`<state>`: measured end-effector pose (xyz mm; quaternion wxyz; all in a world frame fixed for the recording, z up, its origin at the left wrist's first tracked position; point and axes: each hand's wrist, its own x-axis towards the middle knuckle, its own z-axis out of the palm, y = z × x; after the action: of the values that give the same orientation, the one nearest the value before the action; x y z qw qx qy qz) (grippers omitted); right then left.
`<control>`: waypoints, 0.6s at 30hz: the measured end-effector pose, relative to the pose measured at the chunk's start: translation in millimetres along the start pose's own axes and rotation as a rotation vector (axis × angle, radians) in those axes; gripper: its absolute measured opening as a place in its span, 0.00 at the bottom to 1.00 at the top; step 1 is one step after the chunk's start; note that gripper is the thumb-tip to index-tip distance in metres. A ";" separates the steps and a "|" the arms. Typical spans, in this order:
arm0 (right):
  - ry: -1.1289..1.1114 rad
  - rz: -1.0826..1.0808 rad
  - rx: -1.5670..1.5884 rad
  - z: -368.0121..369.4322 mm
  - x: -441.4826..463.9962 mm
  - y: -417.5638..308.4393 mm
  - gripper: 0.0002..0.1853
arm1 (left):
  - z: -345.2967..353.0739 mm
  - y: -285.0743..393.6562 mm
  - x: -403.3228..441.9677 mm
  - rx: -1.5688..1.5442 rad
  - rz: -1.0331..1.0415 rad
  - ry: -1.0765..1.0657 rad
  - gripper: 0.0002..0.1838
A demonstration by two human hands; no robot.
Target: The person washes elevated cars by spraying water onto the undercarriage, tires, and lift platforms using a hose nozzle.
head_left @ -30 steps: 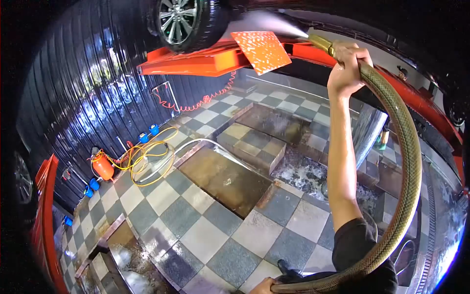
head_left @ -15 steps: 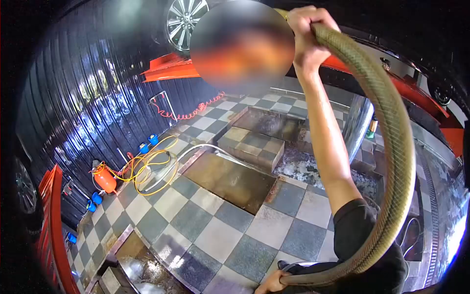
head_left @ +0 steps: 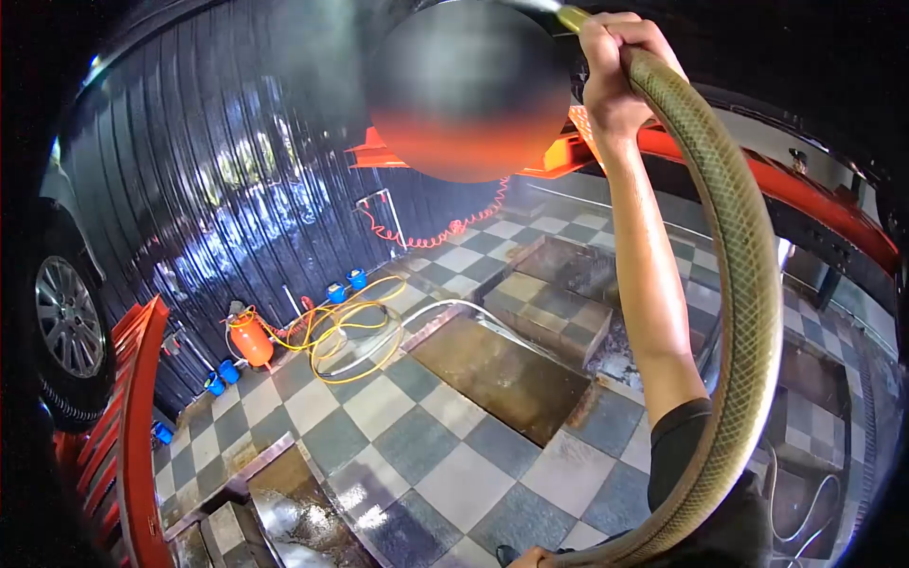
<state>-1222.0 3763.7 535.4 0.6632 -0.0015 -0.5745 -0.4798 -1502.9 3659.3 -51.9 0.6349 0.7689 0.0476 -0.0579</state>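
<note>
Raised at the upper right, my right hand [head_left: 620,80] is closed around a thick greenish braided hose [head_left: 748,312] just behind its brass-coloured nozzle [head_left: 573,18]. A white spray of water [head_left: 535,4] leaves the nozzle toward the upper left. From this grip the hose bows out to the right of my arm and curves down to the bottom edge. There my left hand [head_left: 533,558] is wrapped on the hose, mostly cut off by the frame.
Wet chequered floor tiles [head_left: 459,473] surround sunken pits [head_left: 502,379] of murky water. Red lift ramps [head_left: 137,426] stand left and right, with a car wheel [head_left: 68,317] at left. An orange tank [head_left: 250,338] and coiled yellow hose [head_left: 355,346] lie by the dark corrugated wall [head_left: 218,218].
My view has turned left, so the floor and wall sit farther right. The nozzle and its spray now show more, and the left hand has slipped lower in the frame.
</note>
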 end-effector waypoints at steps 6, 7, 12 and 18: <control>0.109 -0.029 -0.105 -1.4 -36.9 52.1 0.08 | -36.5 -12.4 14.8 0.011 -0.031 0.024 0.21; 0.115 -0.032 -0.050 1.4 -37.7 61.6 0.08 | -43.5 -12.2 18.4 0.015 -0.031 0.024 0.21; 0.008 0.038 -0.240 29.4 -15.3 83.3 0.10 | -67.7 -12.0 43.6 0.011 -0.007 0.004 0.22; 0.023 0.241 0.193 58.0 -1.1 95.8 0.08 | -92.9 3.9 64.0 0.025 0.001 -0.043 0.22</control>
<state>-1204.9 3848.2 606.9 0.7194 -0.0011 -0.6060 -0.3393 -1436.4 3749.8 -40.3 0.6261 0.7754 0.0329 -0.0749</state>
